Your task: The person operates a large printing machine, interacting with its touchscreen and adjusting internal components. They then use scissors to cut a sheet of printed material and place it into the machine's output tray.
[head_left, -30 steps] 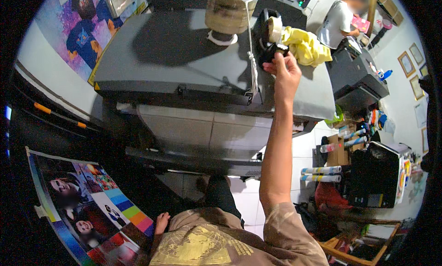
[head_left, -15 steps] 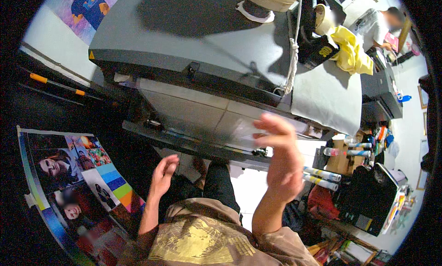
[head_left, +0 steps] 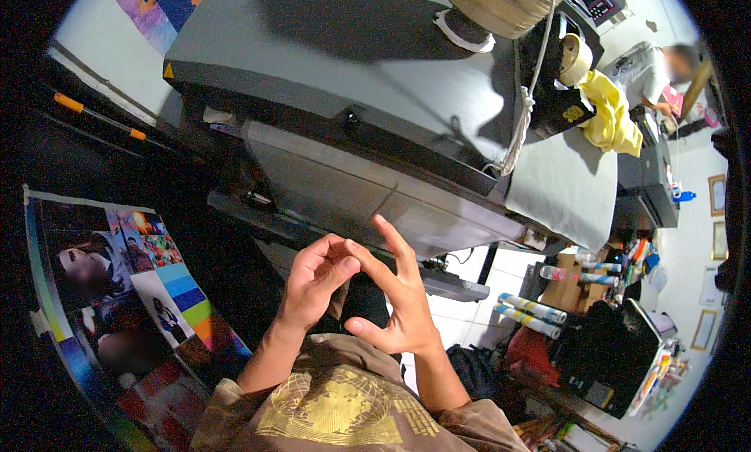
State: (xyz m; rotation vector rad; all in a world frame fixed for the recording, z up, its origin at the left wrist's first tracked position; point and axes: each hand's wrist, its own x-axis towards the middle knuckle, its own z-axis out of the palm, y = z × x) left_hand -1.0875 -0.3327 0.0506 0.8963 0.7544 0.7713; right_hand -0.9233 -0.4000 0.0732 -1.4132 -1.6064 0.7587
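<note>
Two bare hands are held in front of the torso, fingertips meeting. The left hand (head_left: 313, 288) is turned inward, its thumb and fingers bent close together at the right fingertips; whether its grip is closed on anything small cannot be told, since the contact is overlapped. By the right hand (head_left: 400, 299) the grip is kept apart, thumb well clear of the spread fingers, one finger pointed forward.

Just beyond the fingertips, the broad grey machine (head_left: 375, 73) is seen with its glossy front panel (head_left: 325, 166); its far side is cut off by the upper edge. On its top, a beige wrapped cylinder (head_left: 501, 6) is cropped as well, and a knotted white cord (head_left: 521, 131) is hung past it. A black box (head_left: 557, 114) is partly covered by a yellow cloth (head_left: 612, 117), with a roll of tape (head_left: 576, 59) set beside the cloth.

At the left, a printed sheet (head_left: 185, 284) is faded into darkness along its lower part, where details are blurred. Paper rolls (head_left: 532, 315) are laid at the right, near dim clutter. Farther off, a person (head_left: 637, 69) is shown small, the face obscured.
</note>
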